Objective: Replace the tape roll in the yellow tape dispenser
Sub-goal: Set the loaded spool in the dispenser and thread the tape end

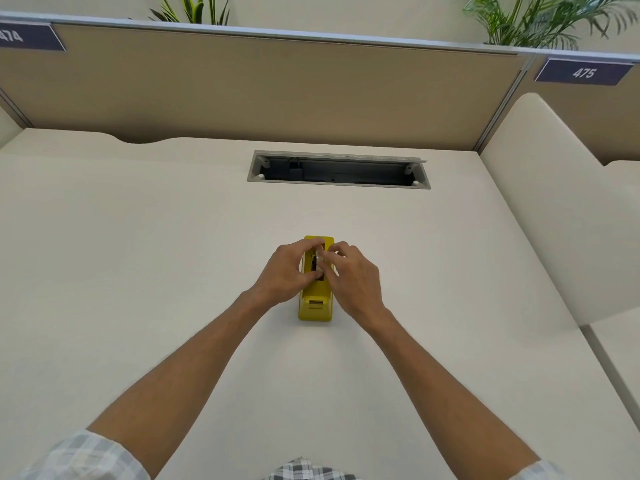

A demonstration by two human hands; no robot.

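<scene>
A yellow tape dispenser (316,303) stands on the pale counter (138,237), near the middle, with its cutter end towards the person and its long body running away from them. Both hands meet over the open slot in its top. The left hand (289,271) curls against the left side of the dispenser, its thumb and fingers closing in on a small pale part (318,255) that sits in the slot; this looks like the tape roll or its hub, but it is too small to tell which. The right hand (351,277) comes in from the right side, its fingertips pinched on the same part from above. Whether the part is seated in the slot or lifted clear cannot be told.

Further back on the counter lies an open cable tray (339,171) set into the surface. Behind it rises a tan partition (277,88), with a dark number plate (583,72) reading 475 at the right.
</scene>
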